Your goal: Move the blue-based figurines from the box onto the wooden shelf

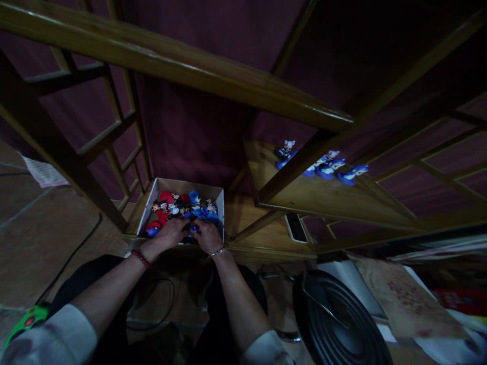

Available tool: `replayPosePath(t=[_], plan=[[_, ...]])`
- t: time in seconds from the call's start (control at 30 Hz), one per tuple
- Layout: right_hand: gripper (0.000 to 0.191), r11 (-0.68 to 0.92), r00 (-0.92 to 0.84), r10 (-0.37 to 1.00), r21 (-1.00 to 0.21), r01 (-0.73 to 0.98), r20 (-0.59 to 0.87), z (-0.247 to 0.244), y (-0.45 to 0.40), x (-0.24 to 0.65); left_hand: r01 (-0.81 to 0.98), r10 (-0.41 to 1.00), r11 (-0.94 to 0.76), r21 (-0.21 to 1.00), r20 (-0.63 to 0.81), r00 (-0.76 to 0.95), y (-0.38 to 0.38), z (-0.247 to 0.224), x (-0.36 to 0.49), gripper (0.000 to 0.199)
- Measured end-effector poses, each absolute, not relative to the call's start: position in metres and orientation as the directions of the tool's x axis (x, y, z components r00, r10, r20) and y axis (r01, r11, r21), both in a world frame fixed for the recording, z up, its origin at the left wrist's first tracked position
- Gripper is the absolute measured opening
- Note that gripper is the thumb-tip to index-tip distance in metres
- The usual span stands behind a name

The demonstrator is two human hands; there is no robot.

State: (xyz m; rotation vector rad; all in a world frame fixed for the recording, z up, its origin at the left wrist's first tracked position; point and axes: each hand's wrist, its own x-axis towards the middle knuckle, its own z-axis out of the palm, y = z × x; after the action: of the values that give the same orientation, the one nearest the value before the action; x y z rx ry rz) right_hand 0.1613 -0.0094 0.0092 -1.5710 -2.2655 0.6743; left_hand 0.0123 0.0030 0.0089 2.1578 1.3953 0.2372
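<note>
A shallow white box [152, 195] rests on the low wooden shelf and holds several small figurines [196, 197] with red, blue and black parts. Over its near side, my left hand [175, 230] reaches in with curled fingers. Close beside it, my right hand [207, 235] is bent around a small dark blue figurine [194, 228] that sits between the two hands. The left fingertips are near the same piece, but whether they grip it is too dark to make out.
More figurines [325, 167] stand on the raised shelf [304, 195] at the right. A phone [296, 228] lies on the lower shelf. Wooden lattice and a thick rail [171, 61] frame the space. A round black stool [338, 319] stands at the lower right; a cable [72, 258] trails on the floor.
</note>
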Motion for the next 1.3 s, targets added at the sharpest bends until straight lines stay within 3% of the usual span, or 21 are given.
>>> replayPosePath(t=[0.33, 0.6, 1.0, 1.3], plan=[[0.024, 0.253, -0.344, 0.938, -0.592, 0.765, -0.045, 0.0099, -0.0072, 0.1620, 0.788, 0.881, -0.295, 0.540, -0.166, 0.444, 0.0028, 0.0090, 0.0133, 0.017], [0.022, 0.248, -0.333, 0.941, -0.531, 0.810, -0.068, 0.0081, -0.0059, 0.1615, 0.814, 0.879, -0.325, 0.482, -0.164, 0.448, 0.0026, 0.0041, 0.0137, 0.019], [0.018, 0.263, -0.347, 0.937, -0.561, 0.785, -0.047, 0.0061, -0.0044, 0.1620, 0.828, 0.873, -0.358, 0.431, -0.161, 0.461, 0.0020, 0.0063, 0.0140, 0.016], [0.022, 0.260, -0.339, 0.939, -0.520, 0.814, -0.062, 0.0057, -0.0047, 0.1618, 0.841, 0.872, -0.362, 0.402, -0.172, 0.458, 0.0020, 0.0037, 0.0155, 0.024]])
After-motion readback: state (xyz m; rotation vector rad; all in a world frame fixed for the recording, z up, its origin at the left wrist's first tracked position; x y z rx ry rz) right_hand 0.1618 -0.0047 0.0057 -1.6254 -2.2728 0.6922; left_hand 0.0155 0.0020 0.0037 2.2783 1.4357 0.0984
